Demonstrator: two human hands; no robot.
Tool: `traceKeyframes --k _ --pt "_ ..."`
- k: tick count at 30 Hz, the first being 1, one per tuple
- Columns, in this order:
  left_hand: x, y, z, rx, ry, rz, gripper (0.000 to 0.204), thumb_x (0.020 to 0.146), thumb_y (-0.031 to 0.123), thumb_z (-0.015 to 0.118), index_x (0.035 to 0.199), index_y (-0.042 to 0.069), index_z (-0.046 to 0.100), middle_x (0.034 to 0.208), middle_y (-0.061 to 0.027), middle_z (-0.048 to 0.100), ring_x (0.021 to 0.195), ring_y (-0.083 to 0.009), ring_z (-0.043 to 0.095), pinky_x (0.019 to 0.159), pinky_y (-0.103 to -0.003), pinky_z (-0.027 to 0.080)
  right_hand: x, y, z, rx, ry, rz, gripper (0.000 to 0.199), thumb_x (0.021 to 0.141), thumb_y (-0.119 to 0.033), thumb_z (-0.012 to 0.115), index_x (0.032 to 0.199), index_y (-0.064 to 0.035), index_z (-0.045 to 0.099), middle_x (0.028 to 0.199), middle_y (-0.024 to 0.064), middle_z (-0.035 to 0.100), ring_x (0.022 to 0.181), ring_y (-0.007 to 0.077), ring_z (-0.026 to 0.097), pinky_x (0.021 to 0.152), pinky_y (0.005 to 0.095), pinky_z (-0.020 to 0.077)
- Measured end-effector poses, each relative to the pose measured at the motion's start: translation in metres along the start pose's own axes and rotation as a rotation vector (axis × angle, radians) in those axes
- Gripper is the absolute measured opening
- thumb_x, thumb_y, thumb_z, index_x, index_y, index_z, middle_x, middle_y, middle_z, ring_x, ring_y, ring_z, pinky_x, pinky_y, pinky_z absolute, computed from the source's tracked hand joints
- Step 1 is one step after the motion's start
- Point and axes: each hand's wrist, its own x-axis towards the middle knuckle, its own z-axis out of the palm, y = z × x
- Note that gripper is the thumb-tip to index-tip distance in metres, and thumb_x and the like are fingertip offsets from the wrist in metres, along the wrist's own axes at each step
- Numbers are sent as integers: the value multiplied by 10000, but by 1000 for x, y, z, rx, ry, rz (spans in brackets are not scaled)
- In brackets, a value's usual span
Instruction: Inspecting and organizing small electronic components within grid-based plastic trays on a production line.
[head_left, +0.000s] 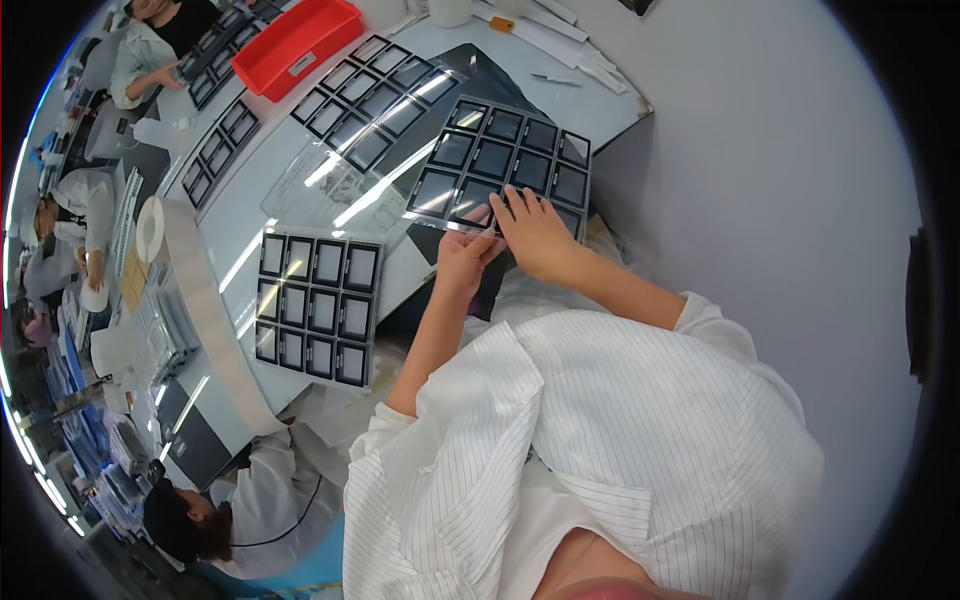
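In the head view, the bare left hand (pixel 464 262) is at the near edge of a clear plastic tray of black, square frames (pixel 492 158). Its thumb and fingers look pinched together on that edge. The bare right hand (pixel 540 235) lies on top of the same tray, at the near end, with its fingers a little apart. I cannot tell if its thumb is closed on anything.

This tray is at the near edge of the pale, shiny tabletop (pixel 603 112), and its near side seems to stick out past it. A flat, dark grey sheet (pixel 478 72) shows behind it. A second clear tray with black frames (pixel 315 305) sits to the left, near the same edge. A third clear tray with black frames (pixel 362 112) lies farther back, with a bright red plastic tub (pixel 337 42) beyond it.

If the left hand lets go, the held tray could tip and the frames could slide out. If the right fingers push too hard, a thin frame could bend or get smudged. A swinging left arm could bump the second tray off.
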Motion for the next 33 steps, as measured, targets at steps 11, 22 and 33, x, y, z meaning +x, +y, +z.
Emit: traceKeyframes --k 11,22,33 --pt "-6 -18 32 -50 41 129 439 889 45 611 1282 -39 434 1048 -103 637 913 -149 627 792 -280 514 17 9 5 191 -81 16 760 739 -168 685 1380 40 333 1386 309 370 1233 504 419 933 540 437" --pt "-7 -25 -9 -185 75 196 375 915 -6 535 1270 -18 416 1276 -135 517 1083 -246 586 913 -347 517 38 35 -13 634 -243 -95 663 811 -90 569 1400 37 292 1387 285 372 1219 479 434 976 561 393" --pt "-26 8 -47 -82 112 56 447 858 8 617 1282 41 479 1250 -113 572 1075 -233 598 874 -363 530 24 16 -39 218 -491 -130 726 799 -68 472 1462 -13 183 1484 271 230 1294 474 342 1010 603 324"
